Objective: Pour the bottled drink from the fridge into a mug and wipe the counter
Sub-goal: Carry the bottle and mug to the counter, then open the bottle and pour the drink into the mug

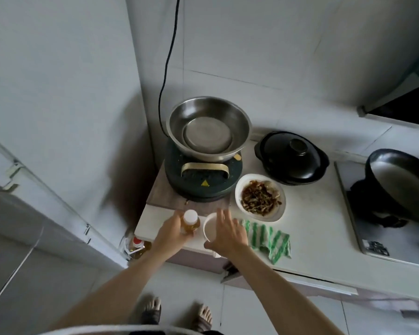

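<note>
A small bottle (191,222) of amber drink with a white cap stands upright near the counter's left front corner. My left hand (171,234) is wrapped around its side. Just right of it sits a white mug (209,228). My right hand (228,234) hovers over the mug's right side with fingers spread, covering part of the rim; whether it touches the mug is unclear. A green-and-white striped cloth (270,240) lies crumpled on the white counter (310,233), right of the mug.
Behind the mug stand a white bowl of dark food (260,198), a round cooker (202,180) carrying a steel basin (208,128), and a black lidded pot (292,157). A stove with a black pan (402,183) is at right. The fridge (34,165) is at left, an oil bottle (137,246) below.
</note>
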Demonstrator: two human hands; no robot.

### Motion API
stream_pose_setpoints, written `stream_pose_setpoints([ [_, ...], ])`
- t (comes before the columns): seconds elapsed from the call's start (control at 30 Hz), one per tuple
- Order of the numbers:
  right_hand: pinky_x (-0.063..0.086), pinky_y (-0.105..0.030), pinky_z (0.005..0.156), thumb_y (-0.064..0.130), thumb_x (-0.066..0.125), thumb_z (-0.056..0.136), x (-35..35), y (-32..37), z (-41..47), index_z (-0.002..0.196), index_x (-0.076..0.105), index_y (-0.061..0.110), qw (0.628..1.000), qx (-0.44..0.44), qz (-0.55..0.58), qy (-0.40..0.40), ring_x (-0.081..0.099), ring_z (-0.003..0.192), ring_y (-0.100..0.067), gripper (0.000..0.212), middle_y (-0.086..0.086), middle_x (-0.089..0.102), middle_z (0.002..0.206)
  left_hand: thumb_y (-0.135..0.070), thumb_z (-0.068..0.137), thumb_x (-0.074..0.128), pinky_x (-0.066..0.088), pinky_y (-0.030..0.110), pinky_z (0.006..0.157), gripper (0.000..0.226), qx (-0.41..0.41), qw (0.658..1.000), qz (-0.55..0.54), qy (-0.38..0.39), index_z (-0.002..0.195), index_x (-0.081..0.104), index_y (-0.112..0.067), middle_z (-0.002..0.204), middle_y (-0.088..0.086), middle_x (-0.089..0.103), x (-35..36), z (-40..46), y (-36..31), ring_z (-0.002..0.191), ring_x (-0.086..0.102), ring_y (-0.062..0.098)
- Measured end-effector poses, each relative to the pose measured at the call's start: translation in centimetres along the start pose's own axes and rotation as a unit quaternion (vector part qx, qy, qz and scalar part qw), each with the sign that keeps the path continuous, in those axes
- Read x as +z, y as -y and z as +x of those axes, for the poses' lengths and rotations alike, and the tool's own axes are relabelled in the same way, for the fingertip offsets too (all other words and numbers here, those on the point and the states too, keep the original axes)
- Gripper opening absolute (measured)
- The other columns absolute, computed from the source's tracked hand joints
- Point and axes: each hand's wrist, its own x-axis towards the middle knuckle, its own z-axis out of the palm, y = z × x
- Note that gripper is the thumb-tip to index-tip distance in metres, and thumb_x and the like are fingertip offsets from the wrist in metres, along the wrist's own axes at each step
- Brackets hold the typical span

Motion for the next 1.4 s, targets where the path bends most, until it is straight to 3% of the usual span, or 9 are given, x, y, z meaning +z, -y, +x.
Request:
stream_pose_setpoints([
  [0.37,0.049,-0.045,0.092,0.058,0.071,0.075,0.9,0.8,2.2,0.150,0.016,0.018,0.998,0.053,0.023,0.006,0.045,0.125,-0.035,0.101,-0.007,0.029,0.149,-0.050,0.071,0.079,0.055,0.031,0.082,0.057,0.060,0.994,0.057,0.064,0.118,0.055,-0.028,0.106,-0.005,0.072,-1.8,4.6,3.2,0.099,0.067,0.013],
  [0.53,0.040,-0.052,0.108,0.067,0.066,0.075,0.0,2.0,2.0,0.156,0.008,0.018,0.998,0.065,-0.006,-0.019,0.035,0.136,-0.043,0.111,-0.011,0.016,0.162,-0.054,0.076,0.072,0.048,0.013,0.076,0.053,0.112,0.989,0.076,0.062,0.118,0.054,-0.028,0.101,-0.013,0.069,-1.9,4.9,4.0,0.092,0.065,0.004],
  [0.67,0.056,-0.039,0.080,0.064,0.048,0.091,-2.7,5.8,1.6,0.134,0.042,0.016,0.982,-0.062,0.008,-0.180,0.063,0.104,-0.026,0.065,-0.005,0.060,0.118,-0.049,0.078,0.073,0.055,0.020,0.078,0.058,0.117,0.987,0.097,0.053,0.125,0.052,-0.023,0.104,-0.006,0.072,-1.8,5.0,4.3,0.094,0.069,0.009],
  [0.87,0.060,-0.037,0.072,0.040,0.057,0.100,-4.0,9.1,4.2,0.122,0.045,0.009,0.994,-0.053,-0.064,-0.075,0.072,0.081,-0.026,0.040,-0.007,0.068,0.092,-0.051,0.080,0.070,0.051,0.019,0.075,0.050,0.131,0.984,0.106,0.052,0.120,0.053,-0.026,0.102,-0.009,0.072,-2.1,5.0,4.5,0.092,0.069,0.009],
  [0.97,0.061,-0.041,0.073,0.021,0.069,0.093,-2.8,9.4,4.4,0.138,0.040,0.006,0.989,-0.069,-0.121,-0.040,0.071,0.085,-0.031,0.056,-0.013,0.063,0.104,-0.052,0.080,0.069,0.055,0.027,0.073,0.049,0.152,0.981,0.118,0.033,0.117,0.056,-0.023,0.095,-0.005,0.074,-2.1,5.2,4.7,0.085,0.070,0.014],
  [1.13,0.057,-0.045,0.080,0.011,0.074,0.086,-1.7,9.8,4.3,0.126,0.048,0.006,0.984,-0.080,-0.152,-0.055,0.066,0.096,-0.035,0.048,-0.016,0.058,0.117,-0.050,0.079,0.070,0.054,0.025,0.063,0.057,0.192,0.973,0.127,0.014,0.123,0.055,-0.018,0.079,-0.003,0.072,-1.7,5.3,5.7,0.066,0.068,0.011],
  [1.27,0.057,-0.046,0.084,0.016,0.077,0.084,-1.2,8.4,4.1,0.124,0.046,0.007,0.970,-0.157,-0.170,-0.080,0.066,0.100,-0.034,0.052,-0.016,0.062,0.114,-0.049,0.083,0.067,0.052,0.020,0.047,0.034,0.236,0.962,0.140,-0.014,0.099,0.053,-0.023,0.058,-0.006,0.063,-1.7,5.4,6.1,0.044,0.052,0.005],
  [1.33,0.059,-0.046,0.084,0.023,0.077,0.085,-1.5,6.8,4.3,0.126,0.045,0.012,0.950,-0.238,-0.183,-0.086,0.065,0.102,-0.032,0.053,-0.017,0.061,0.119,-0.053,0.088,0.055,0.056,0.022,0.049,0.031,0.253,0.952,0.171,-0.014,0.093,0.050,-0.023,0.058,-0.005,0.065,-1.7,5.6,5.6,0.046,0.059,0.007],
  [1.4,0.060,-0.044,0.081,0.030,0.072,0.089,-2.0,5.7,4.5,0.130,0.046,0.017,0.931,-0.290,-0.196,-0.099,0.065,0.103,-0.032,0.050,-0.019,0.059,0.125,-0.047,0.084,0.067,0.056,0.023,0.061,0.033,0.224,0.960,0.168,-0.009,0.101,0.053,-0.021,0.074,-0.002,0.073,-2.0,5.8,5.2,0.063,0.069,0.011],
])
